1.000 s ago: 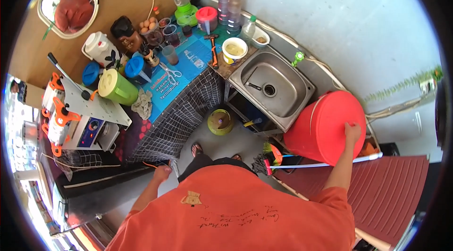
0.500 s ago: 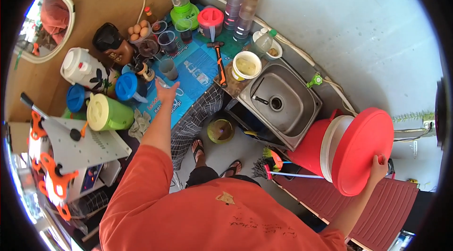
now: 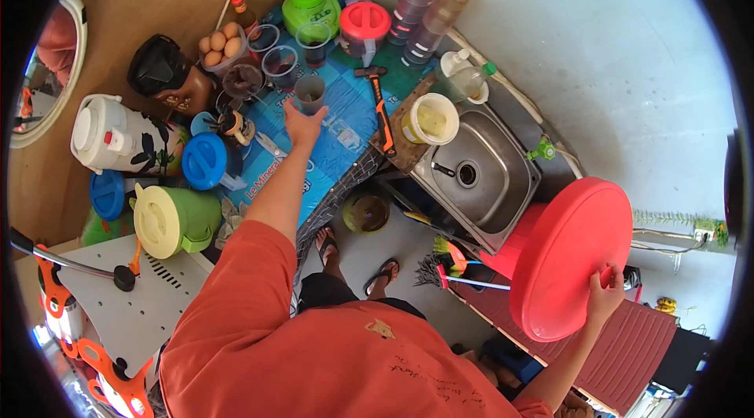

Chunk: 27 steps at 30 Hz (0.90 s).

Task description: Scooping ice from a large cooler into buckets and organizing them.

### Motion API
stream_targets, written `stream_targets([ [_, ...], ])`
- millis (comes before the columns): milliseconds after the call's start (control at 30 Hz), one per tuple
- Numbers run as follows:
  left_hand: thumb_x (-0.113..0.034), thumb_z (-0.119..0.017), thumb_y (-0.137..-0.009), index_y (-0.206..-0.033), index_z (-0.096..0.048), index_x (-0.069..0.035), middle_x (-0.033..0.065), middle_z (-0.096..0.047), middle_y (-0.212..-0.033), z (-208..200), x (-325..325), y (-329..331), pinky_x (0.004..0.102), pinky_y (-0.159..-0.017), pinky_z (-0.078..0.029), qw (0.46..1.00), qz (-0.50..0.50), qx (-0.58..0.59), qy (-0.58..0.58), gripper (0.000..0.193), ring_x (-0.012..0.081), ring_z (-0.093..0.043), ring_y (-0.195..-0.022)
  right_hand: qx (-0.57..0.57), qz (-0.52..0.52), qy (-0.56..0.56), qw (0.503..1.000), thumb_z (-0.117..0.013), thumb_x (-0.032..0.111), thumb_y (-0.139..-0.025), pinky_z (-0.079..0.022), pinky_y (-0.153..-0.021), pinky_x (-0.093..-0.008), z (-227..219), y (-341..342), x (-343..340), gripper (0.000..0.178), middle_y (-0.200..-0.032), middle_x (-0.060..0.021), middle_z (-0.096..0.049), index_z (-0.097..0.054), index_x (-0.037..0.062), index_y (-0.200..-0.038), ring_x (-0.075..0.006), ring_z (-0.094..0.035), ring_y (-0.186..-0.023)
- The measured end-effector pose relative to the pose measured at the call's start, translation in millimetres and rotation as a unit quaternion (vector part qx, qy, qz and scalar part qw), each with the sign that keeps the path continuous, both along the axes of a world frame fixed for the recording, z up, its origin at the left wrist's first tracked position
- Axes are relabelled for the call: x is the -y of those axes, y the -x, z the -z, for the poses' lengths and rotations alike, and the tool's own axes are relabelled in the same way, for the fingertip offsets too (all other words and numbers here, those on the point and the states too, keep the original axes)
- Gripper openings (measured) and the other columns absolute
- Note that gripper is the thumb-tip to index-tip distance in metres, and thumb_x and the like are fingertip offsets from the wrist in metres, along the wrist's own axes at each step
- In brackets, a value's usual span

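Note:
My left hand reaches over the blue table cover with its thumb and fingers around the lower part of a translucent grey plastic cup. More clear cups stand just behind it, some with dark contents. A small silvery utensil lies left of my wrist. My right hand grips the edge of a large round red lid, fingers curled over the rim. The lid is tilted up in front of a red bucket and hides most of it.
An orange-handled hammer lies near the table edge. A white tub stands beside the steel sink. Jugs, a flask, eggs and a blender crowd the left and back. Brooms are below the sink.
My left hand has moved forward and closed around the grey cup, which has been empty-handed before. My right hand has brought the red lid slightly left and lower, covering the bucket's white rim.

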<state>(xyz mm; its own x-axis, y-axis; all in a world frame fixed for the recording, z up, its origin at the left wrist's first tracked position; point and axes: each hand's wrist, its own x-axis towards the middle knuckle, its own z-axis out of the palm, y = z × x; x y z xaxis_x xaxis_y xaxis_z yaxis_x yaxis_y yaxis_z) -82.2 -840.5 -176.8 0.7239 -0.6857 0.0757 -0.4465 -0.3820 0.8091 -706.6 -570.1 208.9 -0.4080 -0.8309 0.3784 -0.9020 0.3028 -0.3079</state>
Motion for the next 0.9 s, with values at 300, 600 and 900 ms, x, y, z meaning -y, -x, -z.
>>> stream_targets([
  [300,-0.009,-0.066,-0.081,-0.094,-0.066,-0.002,0.017,-0.062,-0.108,20,-128,-43,0.0476,-0.086,-0.052,0.965,0.184,0.118,-0.143,0.015,0.038,-0.063,-0.098,0.027,-0.158,-0.029,0.987,-0.067,-0.005,-0.075,-0.05,-0.073,-0.025,-38,-143,68,0.032,-0.099,-0.0043,-0.062,-0.064,0.0004,-0.107,-0.0113,-0.06,-0.088],
  [600,-0.027,-0.072,-0.088,-0.123,-0.061,-0.003,0.0154,-0.059,-0.128,-147,-215,-9,0.0374,-0.084,-0.052,0.926,0.222,-0.305,0.019,0.044,0.0215,-0.063,-0.103,0.074,-0.435,0.029,0.897,-0.07,-0.007,-0.066,-0.053,-0.077,-0.0308,-34,-254,114,0.035,-0.1,-0.0112,-0.065,-0.066,0.0005,-0.1,-0.0223,-0.065,-0.085],
  [900,-0.045,-0.077,-0.081,-0.15,-0.027,0.002,0.0177,-0.046,-0.143,-252,-372,60,0.0415,-0.112,-0.035,0.872,0.098,-0.385,0.286,0.097,0.0274,-0.046,-0.133,0.163,-0.645,-0.015,0.746,-0.076,0.002,-0.062,-0.055,-0.077,-0.0387,22,-374,97,0.039,-0.096,-0.0112,-0.064,-0.065,0.0064,-0.099,-0.0309,-0.066,-0.088],
])
